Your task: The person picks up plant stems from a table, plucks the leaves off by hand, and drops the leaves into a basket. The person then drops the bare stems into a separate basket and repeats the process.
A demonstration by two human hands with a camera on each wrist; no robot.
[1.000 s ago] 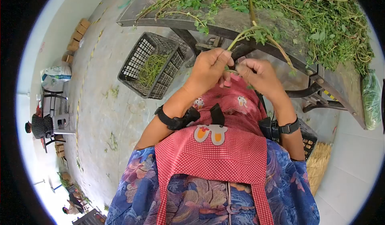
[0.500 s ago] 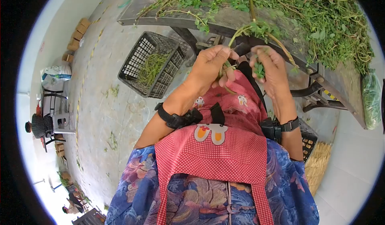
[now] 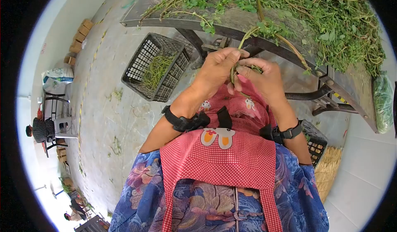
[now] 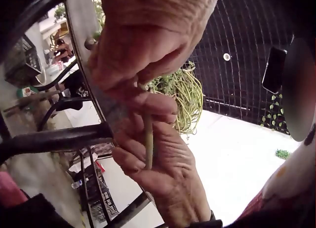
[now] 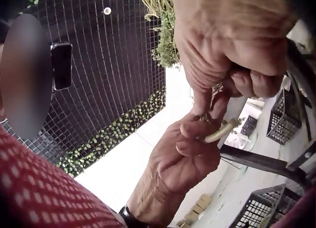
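Observation:
My left hand (image 3: 215, 72) grips a leafy green stem (image 3: 247, 35) between thumb and fingers. The stem rises from the hand toward the table edge, with leaves and a brownish end beyond it. In the left wrist view, a bare piece of stem (image 4: 149, 144) shows below the fingers. My right hand (image 3: 264, 76) meets the left at the stem, its thumb and finger pinched together. It holds small green leaves (image 3: 256, 69), partly hidden in its curled fingers. A curved stem end (image 5: 221, 131) pokes out of the left hand in the right wrist view.
A large heap of leafy greens (image 3: 343, 29) covers much of the wooden table (image 3: 285, 19). On the floor at left stands a black crate (image 3: 169, 83) with thin green stems inside. Another dark crate (image 3: 316, 143) is at right. A green-filled plastic bag (image 3: 383, 101) hangs by the table end.
My right hand drew away to the right with leaves in its fingers, then came back to the left hand. The left hand has stayed nearly in place on the stem.

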